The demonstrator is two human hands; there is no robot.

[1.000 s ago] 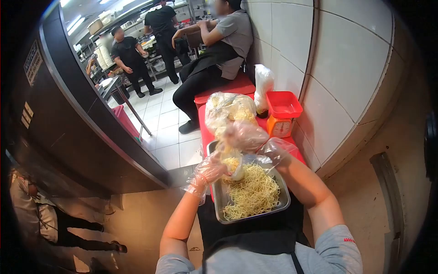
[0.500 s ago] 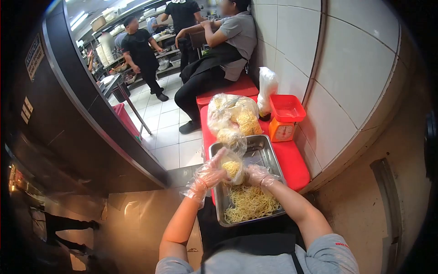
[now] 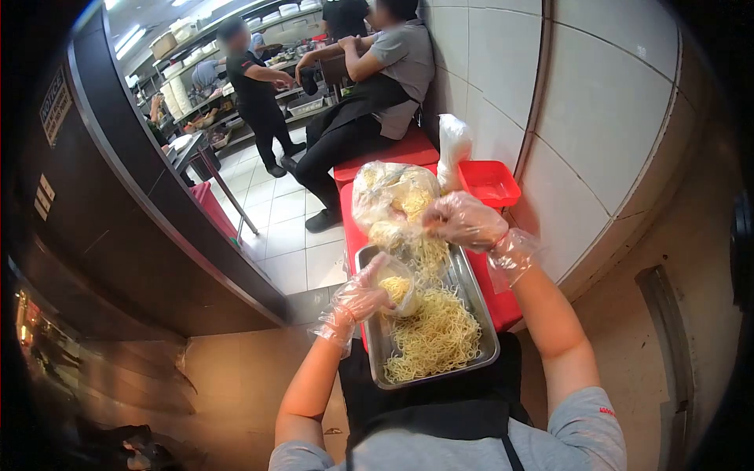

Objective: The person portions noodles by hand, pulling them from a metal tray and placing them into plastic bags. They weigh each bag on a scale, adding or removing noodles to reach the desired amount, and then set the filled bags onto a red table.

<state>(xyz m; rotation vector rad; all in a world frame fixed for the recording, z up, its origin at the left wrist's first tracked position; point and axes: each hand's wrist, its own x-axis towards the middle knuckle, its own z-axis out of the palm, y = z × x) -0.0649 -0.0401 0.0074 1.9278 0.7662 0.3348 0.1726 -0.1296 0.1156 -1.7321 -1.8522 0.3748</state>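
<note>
- Fingers of the left hand (image 3: 360, 303) curl partway around a small clear bag (image 3: 400, 292) with noodles inside, thumb pointing away along its side; which way its mouth faces, I cannot tell.
- Right-hand (image 3: 470, 223) fingertips are pinched together on noodle strands (image 3: 431, 261), which hang just below them, long axis running down toward the tray (image 3: 488, 345).
- Loose noodles (image 3: 437, 334) lie heaped in the tray's near half, below both hands.

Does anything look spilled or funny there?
Nothing looks clearly spilled: the noodle pile sits in the metal tray. Slightly odd: the tray's near end seems to stick out past the red bench, not fully on it.
</note>
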